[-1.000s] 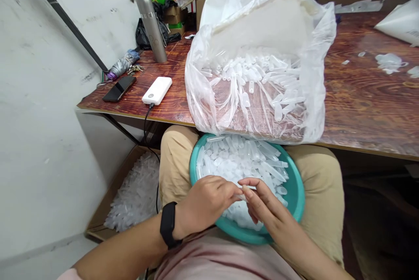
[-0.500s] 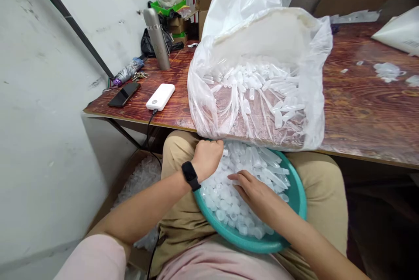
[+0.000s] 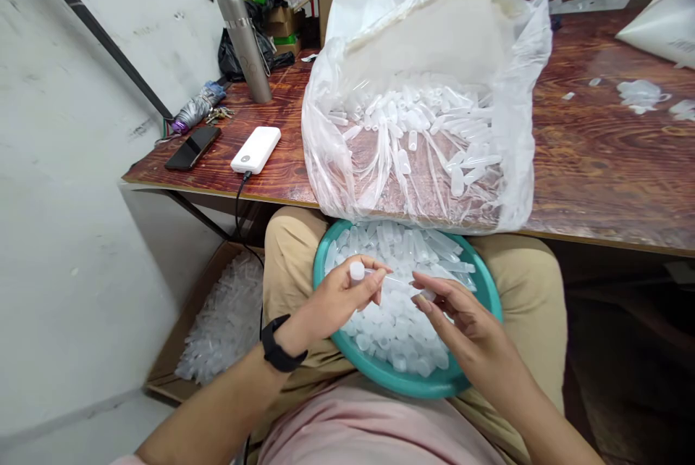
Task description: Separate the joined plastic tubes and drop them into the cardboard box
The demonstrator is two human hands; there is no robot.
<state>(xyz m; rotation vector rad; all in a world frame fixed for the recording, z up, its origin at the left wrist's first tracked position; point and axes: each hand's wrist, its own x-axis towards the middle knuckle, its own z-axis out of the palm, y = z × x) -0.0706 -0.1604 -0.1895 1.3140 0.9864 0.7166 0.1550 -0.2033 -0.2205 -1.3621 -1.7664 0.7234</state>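
Note:
Over the teal basin [image 3: 489, 306] on my lap, my left hand [image 3: 331, 302] is closed round a translucent plastic tube [image 3: 399, 282]. A round white end [image 3: 357, 271] of what it holds sticks up by the thumb. My right hand [image 3: 471, 324] pinches a small white plastic cap [image 3: 428, 295] between thumb and fingers, close to the tube's right end; whether they touch I cannot tell. Under both hands, short white caps [image 3: 399, 342] fill the near side of the basin. Longer translucent tubes [image 3: 428, 244] lie at its far side.
An open plastic bag [image 3: 515, 139] of translucent pieces lies on the wooden table [image 3: 597, 175]. A phone [image 3: 194, 147], a cabled white power bank [image 3: 257, 149] and a steel flask [image 3: 244, 45] stand to the left. Below, a cardboard box [image 3: 163, 378] holds more clear pieces.
My left hand has turned over and come down nearer to me, now showing the tube in it. My right hand has lifted out of the caps with one pinched. The view has shifted slightly.

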